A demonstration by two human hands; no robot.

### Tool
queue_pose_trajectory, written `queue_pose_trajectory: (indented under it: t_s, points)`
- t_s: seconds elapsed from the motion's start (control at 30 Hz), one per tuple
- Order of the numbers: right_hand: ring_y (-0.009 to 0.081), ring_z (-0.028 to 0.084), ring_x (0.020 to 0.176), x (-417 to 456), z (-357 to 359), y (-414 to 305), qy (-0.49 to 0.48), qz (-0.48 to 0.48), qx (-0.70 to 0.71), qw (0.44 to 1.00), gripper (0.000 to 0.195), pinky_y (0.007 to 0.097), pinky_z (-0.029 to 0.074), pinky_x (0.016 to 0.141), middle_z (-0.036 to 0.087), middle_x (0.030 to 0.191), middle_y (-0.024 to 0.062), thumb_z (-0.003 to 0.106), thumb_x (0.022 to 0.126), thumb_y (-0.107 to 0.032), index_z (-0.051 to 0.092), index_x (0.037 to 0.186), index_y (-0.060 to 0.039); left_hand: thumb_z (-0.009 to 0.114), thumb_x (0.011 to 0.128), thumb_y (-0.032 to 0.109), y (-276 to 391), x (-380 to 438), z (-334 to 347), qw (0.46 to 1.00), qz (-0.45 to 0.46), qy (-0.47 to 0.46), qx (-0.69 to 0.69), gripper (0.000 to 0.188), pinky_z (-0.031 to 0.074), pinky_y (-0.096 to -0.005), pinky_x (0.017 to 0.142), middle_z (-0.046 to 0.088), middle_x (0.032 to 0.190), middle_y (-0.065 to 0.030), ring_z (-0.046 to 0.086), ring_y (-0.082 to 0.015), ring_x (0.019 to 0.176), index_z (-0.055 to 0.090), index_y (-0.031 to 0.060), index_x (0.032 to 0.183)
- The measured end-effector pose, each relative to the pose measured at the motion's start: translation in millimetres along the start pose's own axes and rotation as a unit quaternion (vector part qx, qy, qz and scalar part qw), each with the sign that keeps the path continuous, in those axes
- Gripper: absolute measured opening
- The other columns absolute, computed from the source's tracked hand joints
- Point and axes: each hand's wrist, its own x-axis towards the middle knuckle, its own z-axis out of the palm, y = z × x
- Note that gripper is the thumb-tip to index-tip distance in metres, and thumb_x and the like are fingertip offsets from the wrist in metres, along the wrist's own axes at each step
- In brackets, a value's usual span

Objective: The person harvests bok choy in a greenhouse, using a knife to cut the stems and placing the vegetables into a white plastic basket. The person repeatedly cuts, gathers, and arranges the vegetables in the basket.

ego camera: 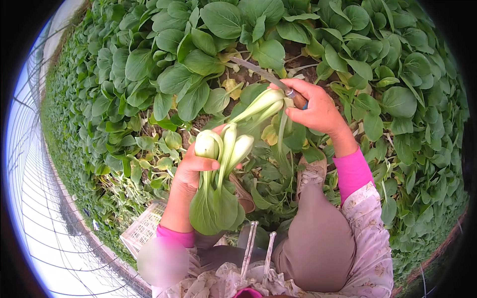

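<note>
My left hand (192, 164) grips several heads of bok choy (227, 152) with pale, bulbous bases. Their leaves (216, 208) hang below the palm. My right hand (318, 106) is closed around the handle of a knife (261, 70), whose blade points to the upper left. Against the right fingers lies the base of another bok choy (266, 104), its stalks running toward the left hand; which hand bears it I cannot tell. A loose leaf stalk (282, 130) hangs down beside the right thumb.
Dense rows of growing bok choy (223, 20) stand ahead and on both sides. Cut leaves and yellowed stalks (160, 164) litter the soil. A pale plastic crate (143, 227) sits at the lower left, partly behind my left arm. My shoes (312, 171) are among the leaves.
</note>
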Motion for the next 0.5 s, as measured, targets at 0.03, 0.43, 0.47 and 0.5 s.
queue_pose_trajectory:
  t_s: [0.03, 0.43, 0.47, 0.5]
  points:
    - [0.0126, 0.058, 0.094, -0.5, 3.0, -0.2, 0.015, -0.009, -0.026, 1.0, 0.049, 0.0273, 0.046, 0.082, 0.062, 0.103, 0.0062, 0.058, 0.069, 0.0, 0.053, 0.117, -0.0041, 0.065, 0.053, 0.001, 1.0, 0.4, 1.5, 1.0, 0.0, -0.003, 0.011, 0.085, 0.051, -0.0458, 0.083, 0.054, 0.116, -0.0168, 0.058, -0.0326, 0.099, 0.035, -0.0047, 0.131]
    - [0.0199, 0.062, 0.089, -1.5, -3.7, 15.2, 0.063, 0.038, -0.034, 0.997, 0.04, 0.0319, 0.05, 0.071, 0.064, 0.106, 0.007, 0.064, 0.071, -0.006, 0.058, 0.11, -0.01, 0.064, 0.05, 0.004, 19.4, -16.7, 0.6, 0.996, 0.039, 0.049, 0.066, 0.081, 0.053, -0.0432, 0.08, 0.055, 0.112, -0.0186, 0.059, -0.0318, 0.097, 0.039, -0.0072, 0.127]
    - [0.0176, 0.06, 0.092, -2.9, -0.3, 15.3, 0.075, 0.006, -0.033, 0.997, 0.039, 0.0302, 0.05, 0.073, 0.063, 0.109, 0.0073, 0.067, 0.072, -0.008, 0.058, 0.11, -0.009, 0.064, 0.051, 0.004, 17.2, -16.8, -2.0, 0.996, 0.046, 0.046, 0.063, 0.081, 0.053, -0.0442, 0.077, 0.054, 0.113, -0.0186, 0.058, -0.0328, 0.099, 0.039, -0.0083, 0.127]
    - [0.0154, 0.059, 0.095, -2.7, 2.7, 15.9, 0.088, -0.027, -0.032, 0.995, 0.04, 0.0285, 0.05, 0.074, 0.061, 0.112, 0.0076, 0.07, 0.072, -0.01, 0.059, 0.11, -0.0079, 0.063, 0.051, 0.004, 16.3, -17.2, -3.8, 0.996, 0.054, 0.044, 0.06, 0.08, 0.054, -0.0452, 0.075, 0.053, 0.115, -0.0187, 0.057, -0.0338, 0.101, 0.038, -0.0095, 0.126]
